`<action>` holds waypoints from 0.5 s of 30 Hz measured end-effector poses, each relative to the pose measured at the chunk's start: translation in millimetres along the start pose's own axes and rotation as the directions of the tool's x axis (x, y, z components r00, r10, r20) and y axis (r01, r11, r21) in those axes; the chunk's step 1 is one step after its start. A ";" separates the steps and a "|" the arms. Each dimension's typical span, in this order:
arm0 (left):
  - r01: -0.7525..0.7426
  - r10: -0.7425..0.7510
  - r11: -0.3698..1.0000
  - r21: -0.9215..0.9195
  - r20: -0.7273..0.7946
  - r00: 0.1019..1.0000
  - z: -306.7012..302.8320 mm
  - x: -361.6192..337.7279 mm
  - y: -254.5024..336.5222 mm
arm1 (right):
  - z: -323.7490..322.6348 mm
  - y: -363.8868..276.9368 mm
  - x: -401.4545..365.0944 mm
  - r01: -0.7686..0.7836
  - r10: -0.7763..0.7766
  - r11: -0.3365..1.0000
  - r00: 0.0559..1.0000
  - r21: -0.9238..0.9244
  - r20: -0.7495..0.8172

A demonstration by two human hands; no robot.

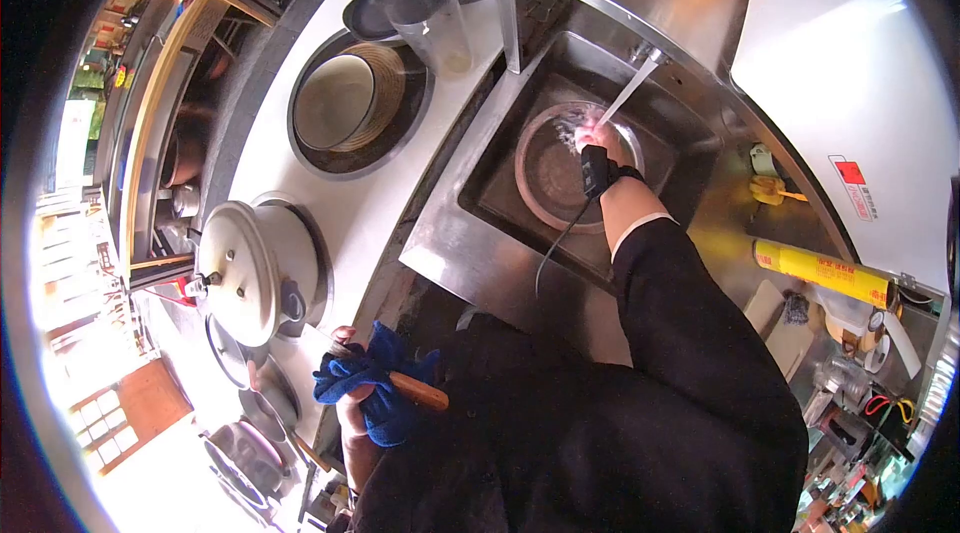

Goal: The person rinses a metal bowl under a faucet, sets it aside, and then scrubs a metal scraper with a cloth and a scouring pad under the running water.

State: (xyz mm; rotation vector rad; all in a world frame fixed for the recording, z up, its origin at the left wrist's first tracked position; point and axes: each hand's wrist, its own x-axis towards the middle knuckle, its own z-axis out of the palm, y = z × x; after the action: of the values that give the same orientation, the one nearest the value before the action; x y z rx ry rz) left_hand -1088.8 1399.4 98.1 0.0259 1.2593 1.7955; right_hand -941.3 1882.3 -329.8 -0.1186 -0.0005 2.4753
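My left hand is closed around a bunched blue cloth, low by the front of the counter. Out of the cloth sticks the wooden handle of a tool; the cloth and fingers cover much of the rest. My right hand reaches into the metal sink, under a stream of running water. It is over a round basin, where water splashes about the fingers and hides their shape. A black device with a cable is strapped at this wrist.
Left of the sink, a white counter carries a lidded pot, a pale bowl and a clear plastic pitcher. A yellow box lies to the right. Past it are red-and-yellow-handled scissors among clutter.
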 end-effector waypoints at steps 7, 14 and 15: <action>0.001 -0.001 1.000 0.003 -0.009 1.000 -1.8 -0.3 1.8 | 124.8 30.5 -2.0 -0.132 -0.302 0.880 0.586 -0.457 -0.752; -0.003 0.003 1.000 0.003 0.004 1.000 -4.1 8.2 2.0 | 131.1 29.4 -14.7 -0.189 -0.289 0.845 0.625 -0.501 -0.725; -0.003 0.003 1.000 0.002 0.005 1.000 -4.7 8.2 1.9 | 130.2 26.6 -20.1 -0.213 -0.261 0.829 0.671 -0.518 -0.694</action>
State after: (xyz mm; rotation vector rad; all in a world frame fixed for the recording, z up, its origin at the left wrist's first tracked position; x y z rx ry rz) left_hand -1097.1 1401.4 93.6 0.0335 1.2579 1.7959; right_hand -953.0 1852.7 -199.2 -1.3856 -0.3881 2.1293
